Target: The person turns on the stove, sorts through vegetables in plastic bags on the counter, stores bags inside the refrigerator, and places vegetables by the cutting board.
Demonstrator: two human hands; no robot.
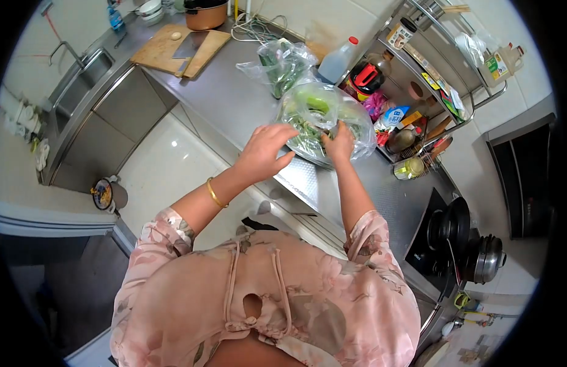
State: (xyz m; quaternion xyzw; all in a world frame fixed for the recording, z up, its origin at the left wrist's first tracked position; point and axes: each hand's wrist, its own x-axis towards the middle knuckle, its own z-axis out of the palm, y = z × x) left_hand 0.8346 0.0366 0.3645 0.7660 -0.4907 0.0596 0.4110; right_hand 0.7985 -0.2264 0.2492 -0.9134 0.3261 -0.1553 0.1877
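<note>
Right grip (339,145): fingers and thumb curled inward against the large clear bag (358,131); whether plastic or greens lie between them cannot be told. Left grip (266,150): open and empty, thumb apart from the fingers, palm turned toward the bag's near left side; a gold-coloured bangle (215,193) encircles the forearm.

The large clear bag, holding leafy greens (308,136) and a thicker pale-green vegetable (314,101), rests on the metal worktop (219,92) in front of both hands. Just beyond it lies a smaller clear bag (286,61) with green contents. A bottle with a red cap (336,61) stands near both bags, beside the shelf rack (418,67) of jars and packets.

Farther left, a cleaver (190,46) and a small pale round item (175,36) lie on the wooden board (156,51), near a brown pot (205,16). Well to the right, dark pans (453,223) stand at the stove (421,244).
</note>
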